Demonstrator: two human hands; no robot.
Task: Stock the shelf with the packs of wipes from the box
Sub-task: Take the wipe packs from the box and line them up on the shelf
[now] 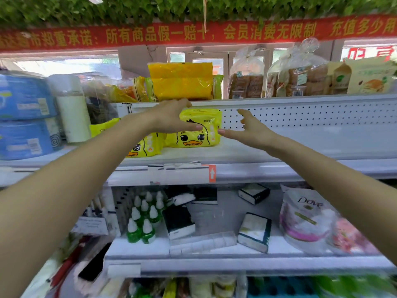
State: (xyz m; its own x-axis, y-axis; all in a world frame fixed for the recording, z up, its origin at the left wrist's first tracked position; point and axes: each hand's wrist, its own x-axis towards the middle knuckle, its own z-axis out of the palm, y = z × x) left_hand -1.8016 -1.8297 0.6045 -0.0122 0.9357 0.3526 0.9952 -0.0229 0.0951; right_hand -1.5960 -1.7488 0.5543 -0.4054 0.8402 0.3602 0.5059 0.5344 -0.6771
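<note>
While both bare arms stretch forward, the left hand (pixel 171 117) is spread wide at the left end of a stack of two glossy yellow plastic packs of wipes printed with a cartoon duck face (pixel 199 134). Its fingers (pixel 182 103) lie straight over the top of the upper pack and its thumb tip rests against the pack's front, so the hand is released rather than clenched (nothing is curled round the plastic). The right hand (pixel 250 131) is likewise loose and flat. One fingertip touches the right edge of the stack, and the rest are splayed in front of the perforated white back panel (pixel 311 117).

The stack sits on the white metal shelf (pixel 268 151), toward the back near that panel. Just to its left lies another yellow duck pack (pixel 146 147), partly hidden behind the left forearm, and a third yellow pack (pixel 103 126) shows farther left. Beyond those stand a white cylindrical container (pixel 73 119) and stacked blue plastic-wrapped packages (pixel 25 117).

On the shelf above rest flat orange-yellow plastic bags (pixel 180 82) and clear bags of sliced bread (pixel 247 82). On the shelf below are small green bottles with white caps (pixel 141 220), a few white-and-dark small boxes (pixel 254 231) lying askew, and a white-and-pink Dove pouch (pixel 305 216). A red banner with yellow characters (pixel 193 33) hangs overhead beneath green leaves (pixel 150 9).
</note>
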